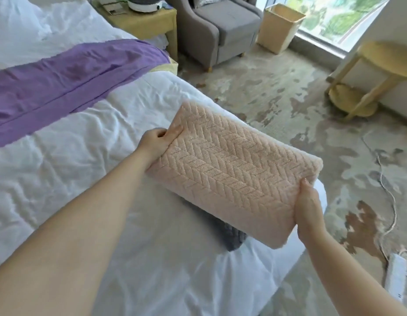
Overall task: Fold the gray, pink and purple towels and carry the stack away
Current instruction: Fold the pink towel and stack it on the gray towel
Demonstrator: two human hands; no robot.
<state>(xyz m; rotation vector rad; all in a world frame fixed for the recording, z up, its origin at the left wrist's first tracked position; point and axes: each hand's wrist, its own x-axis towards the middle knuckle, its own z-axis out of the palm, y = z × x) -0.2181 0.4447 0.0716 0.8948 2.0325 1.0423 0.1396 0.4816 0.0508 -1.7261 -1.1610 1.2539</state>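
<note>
A folded pink towel point(232, 174) with a herringbone weave is held over the corner of the white bed point(61, 167). My left hand point(157, 142) grips its far left corner, thumb on top. My right hand point(308, 208) grips its near right edge. Under the pink towel a folded gray towel point(225, 233) lies on the bed, mostly hidden. A purple towel point(68, 78) lies spread out flat across the bed at the upper left.
Beyond the bed stand a yellow nightstand point(152, 21), a gray armchair point(220, 28) and a beige bin point(280, 28). A yellow round side table point(369, 80) is at the right. A white cable point(389, 201) and power strip point(396, 277) lie on the patterned carpet.
</note>
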